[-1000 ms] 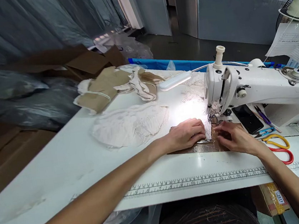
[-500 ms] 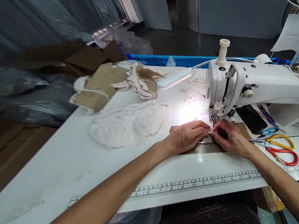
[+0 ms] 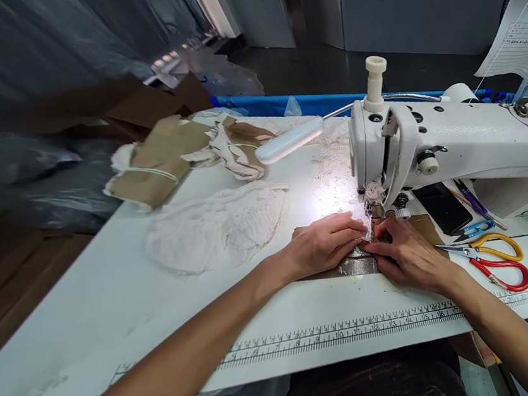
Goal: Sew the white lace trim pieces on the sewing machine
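My left hand (image 3: 324, 244) and my right hand (image 3: 401, 252) meet just in front of the needle of a white sewing machine (image 3: 452, 138). Both pinch a small piece of white lace (image 3: 360, 217) under the presser foot. The lace lies on a brown patch (image 3: 348, 266) taped to the white table (image 3: 114, 304). The fingers of both hands are pressed together on the lace. A lamp (image 3: 288, 140) on the machine lights the spot brightly.
A heap of white lace (image 3: 214, 226) lies left of my hands, brown-and-white bundles (image 3: 159, 159) behind it. Yellow and red scissors (image 3: 499, 257), blue snips (image 3: 480, 227) and a phone (image 3: 441, 206) lie right of the needle. A ruler (image 3: 336, 333) runs along the table's front edge.
My two hands have drawn together at the needle, and the right hand now holds the lace with the left. The view has shifted slightly.
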The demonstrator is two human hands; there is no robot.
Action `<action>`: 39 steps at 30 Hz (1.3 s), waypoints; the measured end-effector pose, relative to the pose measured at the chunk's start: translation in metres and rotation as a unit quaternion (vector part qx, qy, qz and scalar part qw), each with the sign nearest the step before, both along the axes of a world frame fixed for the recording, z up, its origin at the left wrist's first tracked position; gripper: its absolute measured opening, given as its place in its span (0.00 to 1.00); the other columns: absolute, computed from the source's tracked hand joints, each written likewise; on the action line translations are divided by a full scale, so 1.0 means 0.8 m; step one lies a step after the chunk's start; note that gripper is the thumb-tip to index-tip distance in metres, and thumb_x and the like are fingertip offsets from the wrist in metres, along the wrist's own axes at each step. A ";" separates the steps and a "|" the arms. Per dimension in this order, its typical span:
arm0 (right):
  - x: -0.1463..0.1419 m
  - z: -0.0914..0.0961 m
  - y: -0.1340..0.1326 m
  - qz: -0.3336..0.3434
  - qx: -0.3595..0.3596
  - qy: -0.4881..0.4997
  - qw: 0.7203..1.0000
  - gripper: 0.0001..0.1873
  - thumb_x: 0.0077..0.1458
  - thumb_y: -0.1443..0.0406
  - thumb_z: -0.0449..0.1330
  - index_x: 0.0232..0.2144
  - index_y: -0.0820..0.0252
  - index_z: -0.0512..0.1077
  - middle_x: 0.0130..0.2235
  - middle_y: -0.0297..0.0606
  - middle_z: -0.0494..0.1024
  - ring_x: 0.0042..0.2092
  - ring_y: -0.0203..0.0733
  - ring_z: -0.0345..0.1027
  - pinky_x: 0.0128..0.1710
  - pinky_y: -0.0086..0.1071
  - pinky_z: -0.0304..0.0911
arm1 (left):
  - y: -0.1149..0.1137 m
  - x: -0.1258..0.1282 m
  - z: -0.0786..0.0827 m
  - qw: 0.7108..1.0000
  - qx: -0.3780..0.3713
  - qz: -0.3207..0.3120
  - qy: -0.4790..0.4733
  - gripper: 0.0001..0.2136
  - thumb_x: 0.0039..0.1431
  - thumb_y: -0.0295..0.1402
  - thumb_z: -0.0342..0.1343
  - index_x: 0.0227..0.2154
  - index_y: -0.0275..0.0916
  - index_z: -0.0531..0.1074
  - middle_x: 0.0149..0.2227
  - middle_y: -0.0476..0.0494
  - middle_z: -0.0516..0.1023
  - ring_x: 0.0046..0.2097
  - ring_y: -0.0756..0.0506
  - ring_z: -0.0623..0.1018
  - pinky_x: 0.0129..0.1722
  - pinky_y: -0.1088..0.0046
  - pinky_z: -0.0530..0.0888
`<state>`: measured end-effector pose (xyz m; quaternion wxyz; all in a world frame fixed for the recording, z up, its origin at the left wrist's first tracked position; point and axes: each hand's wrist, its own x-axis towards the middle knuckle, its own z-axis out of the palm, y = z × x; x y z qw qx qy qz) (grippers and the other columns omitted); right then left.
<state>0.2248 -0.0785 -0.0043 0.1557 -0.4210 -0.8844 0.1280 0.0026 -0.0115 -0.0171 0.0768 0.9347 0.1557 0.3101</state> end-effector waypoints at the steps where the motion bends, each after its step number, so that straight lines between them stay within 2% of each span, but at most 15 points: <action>1: 0.001 0.001 -0.001 0.000 -0.004 0.005 1.000 0.16 0.57 0.70 0.58 0.47 0.53 0.77 0.44 0.44 0.70 0.47 0.49 0.63 0.49 0.46 0.67 | 0.000 0.001 -0.001 1.000 0.009 -0.001 0.006 0.11 0.71 0.29 0.46 0.42 0.37 0.74 0.40 0.44 0.82 0.45 0.47 0.81 0.54 0.63 0.78; 6: 0.010 0.010 0.008 0.012 -0.064 0.087 0.994 0.13 0.56 0.70 0.59 0.41 0.54 0.79 0.44 0.41 0.72 0.48 0.45 0.67 0.52 0.42 0.66 | 0.001 0.001 -0.001 0.997 0.062 -0.032 0.014 0.09 0.69 0.27 0.48 0.39 0.37 0.73 0.40 0.43 0.82 0.44 0.48 0.81 0.56 0.60 0.76; 8: 0.014 0.012 0.018 -0.017 -0.077 0.104 0.992 0.14 0.57 0.70 0.57 0.44 0.56 0.77 0.45 0.42 0.73 0.47 0.44 0.69 0.50 0.40 0.68 | 0.001 0.001 -0.001 0.997 0.065 -0.034 0.027 0.08 0.68 0.27 0.48 0.40 0.37 0.73 0.41 0.43 0.81 0.44 0.48 0.80 0.58 0.59 0.75; 12: 0.019 0.006 0.032 -0.044 -0.057 0.047 0.996 0.21 0.61 0.67 0.54 0.55 0.55 0.72 0.48 0.44 0.72 0.47 0.47 0.70 0.46 0.41 0.70 | 0.002 -0.001 -0.006 0.994 0.090 -0.028 0.047 0.09 0.67 0.26 0.47 0.38 0.39 0.73 0.43 0.44 0.80 0.45 0.48 0.79 0.60 0.53 0.71; 14: 0.020 -0.001 0.033 -0.038 -0.042 0.031 0.998 0.21 0.61 0.67 0.54 0.55 0.52 0.72 0.49 0.44 0.71 0.48 0.47 0.69 0.46 0.40 0.70 | 0.002 0.000 -0.009 0.993 0.114 -0.022 0.033 0.09 0.67 0.26 0.47 0.35 0.39 0.72 0.42 0.44 0.79 0.43 0.49 0.79 0.58 0.53 0.72; 17: 0.021 -0.012 0.030 -0.037 -0.011 0.033 0.999 0.19 0.63 0.67 0.53 0.54 0.52 0.73 0.50 0.45 0.69 0.51 0.48 0.67 0.49 0.41 0.69 | 0.002 0.001 -0.011 0.991 0.132 -0.016 0.016 0.10 0.68 0.26 0.46 0.34 0.39 0.72 0.37 0.46 0.78 0.37 0.50 0.77 0.52 0.57 0.75; 21: 0.022 -0.018 0.029 -0.028 -0.016 0.038 0.999 0.19 0.64 0.66 0.54 0.55 0.51 0.73 0.51 0.46 0.68 0.52 0.48 0.65 0.52 0.44 0.67 | -0.001 0.001 -0.003 0.994 0.099 -0.014 0.046 0.10 0.68 0.27 0.47 0.34 0.41 0.72 0.35 0.47 0.78 0.35 0.49 0.76 0.44 0.64 0.75; 26: 0.022 -0.018 0.029 -0.032 -0.016 0.026 0.999 0.19 0.64 0.66 0.55 0.55 0.50 0.73 0.49 0.46 0.66 0.47 0.47 0.66 0.50 0.45 0.68 | -0.002 0.001 0.006 0.993 0.093 -0.034 0.070 0.11 0.68 0.26 0.47 0.34 0.40 0.73 0.36 0.46 0.79 0.33 0.49 0.75 0.37 0.69 0.73; 33: 0.020 -0.021 0.027 -0.037 -0.008 0.033 0.999 0.19 0.63 0.67 0.55 0.54 0.50 0.73 0.47 0.45 0.65 0.48 0.48 0.65 0.51 0.47 0.68 | -0.004 -0.004 0.001 0.996 0.025 -0.030 0.078 0.10 0.68 0.28 0.47 0.35 0.40 0.74 0.36 0.44 0.79 0.33 0.48 0.76 0.35 0.70 0.75; 39: 0.019 -0.013 0.021 -0.015 0.000 0.040 0.999 0.21 0.60 0.70 0.56 0.53 0.50 0.74 0.47 0.45 0.67 0.46 0.47 0.64 0.50 0.46 0.68 | -0.013 -0.008 0.017 0.993 0.053 -0.061 0.082 0.08 0.64 0.28 0.50 0.40 0.37 0.74 0.39 0.41 0.79 0.38 0.45 0.78 0.37 0.68 0.76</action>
